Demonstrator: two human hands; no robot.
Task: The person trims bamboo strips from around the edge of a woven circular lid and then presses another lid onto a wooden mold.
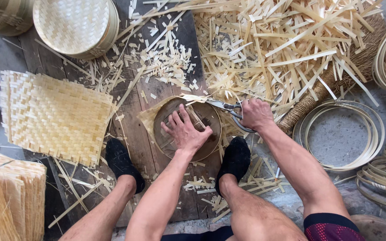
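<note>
My left hand (pixel 185 129) presses flat, fingers spread, on a round dark wooden disc (pixel 166 143) that lies over a piece of woven bamboo mat (pixel 150 117) on a dark plank board (pixel 135 134). My right hand (pixel 256 114) grips metal scissors (pixel 223 106), whose blades point left at the mat's edge just above the disc. My two feet in black socks rest on either side of the disc.
A square woven bamboo mat (pixel 54 116) lies at the left. Stacked round woven lids (pixel 74 27) stand at the top left. A heap of bamboo strip offcuts (pixel 282 49) fills the top. Bamboo hoops (pixel 340 134) lie at the right, stacked mats (pixel 10 196) at the bottom left.
</note>
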